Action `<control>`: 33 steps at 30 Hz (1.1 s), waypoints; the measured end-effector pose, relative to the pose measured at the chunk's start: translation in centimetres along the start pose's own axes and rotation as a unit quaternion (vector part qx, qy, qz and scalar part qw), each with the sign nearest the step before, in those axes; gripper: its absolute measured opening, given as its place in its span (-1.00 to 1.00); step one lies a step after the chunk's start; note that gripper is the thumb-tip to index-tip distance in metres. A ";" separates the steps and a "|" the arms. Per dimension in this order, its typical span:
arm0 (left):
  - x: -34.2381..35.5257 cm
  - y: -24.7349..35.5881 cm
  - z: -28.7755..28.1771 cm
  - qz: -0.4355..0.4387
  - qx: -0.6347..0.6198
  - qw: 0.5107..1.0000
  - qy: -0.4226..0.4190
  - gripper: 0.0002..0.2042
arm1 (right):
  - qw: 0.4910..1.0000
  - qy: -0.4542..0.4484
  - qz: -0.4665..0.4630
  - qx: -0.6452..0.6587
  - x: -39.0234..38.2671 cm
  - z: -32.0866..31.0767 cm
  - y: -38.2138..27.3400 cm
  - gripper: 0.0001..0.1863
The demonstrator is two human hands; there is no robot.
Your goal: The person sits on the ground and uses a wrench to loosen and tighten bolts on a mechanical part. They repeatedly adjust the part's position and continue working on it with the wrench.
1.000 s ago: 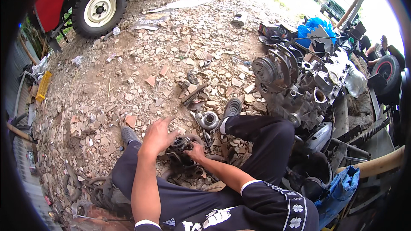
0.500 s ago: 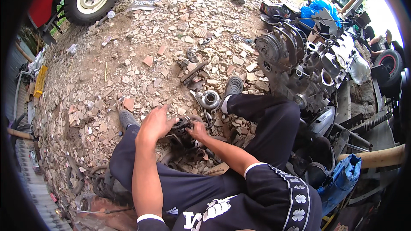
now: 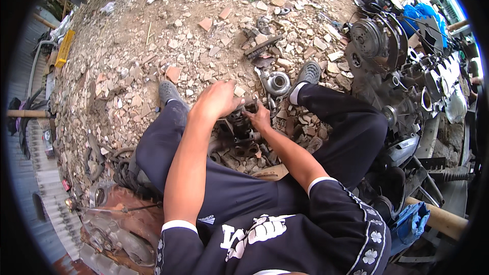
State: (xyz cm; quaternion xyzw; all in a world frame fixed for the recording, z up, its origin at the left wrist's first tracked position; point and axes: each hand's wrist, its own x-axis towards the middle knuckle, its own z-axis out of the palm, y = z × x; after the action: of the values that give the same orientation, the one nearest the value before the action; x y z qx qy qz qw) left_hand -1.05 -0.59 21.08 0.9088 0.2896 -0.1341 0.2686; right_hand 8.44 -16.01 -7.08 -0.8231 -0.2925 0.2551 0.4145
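Note:
A dark, greasy metal engine part (image 3: 238, 122) with round openings stands on the rubble between my legs. My right hand (image 3: 261, 118) is closed around the right side of its top. At its upper left is my left hand (image 3: 218, 101), back up, with the thumb near the part's rim and the fingers apart from the thumb. Just beyond, by my right shoe, lies a turbocharger (image 3: 276, 82) with a silvery round housing. The contact between my left thumb and the part is too small to make out.
A large engine assembly (image 3: 377, 46) with pulleys stands at the right, above loose metal parts and a bamboo pole (image 3: 443, 218). A toothed dark bar (image 3: 264, 46) lies farther ahead. A flat cardboard piece (image 3: 271, 172) is near my lap. Plastic-covered metal parts (image 3: 119, 214) lie at lower left.
The view has tipped downward and shifted left, so the scene sits higher and further right. My left hand's fingers look less stretched out. My right hand stays on the engine part.

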 end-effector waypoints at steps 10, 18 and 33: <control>1.2 -0.2 1.3 0.016 0.000 1.000 0.022 -0.46 | 0.999 -0.001 0.041 -0.024 -0.6 -0.8 -0.5 -0.34; 0.9 -0.7 1.5 0.003 0.005 1.000 0.016 -0.49 | 0.993 -0.021 -0.014 -0.114 -1.7 0.1 -1.7 -0.32; 0.6 -0.4 1.1 0.004 -0.008 1.000 0.005 -0.54 | 0.993 -0.027 -0.006 -0.115 -0.8 1.2 0.8 -0.22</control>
State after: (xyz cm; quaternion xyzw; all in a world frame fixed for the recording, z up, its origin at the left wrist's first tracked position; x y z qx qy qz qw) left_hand -0.92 -0.65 19.79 0.9083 0.2889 -0.1260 0.2752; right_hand 7.27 -16.31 -8.19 -0.8562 -0.3360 0.2397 0.3108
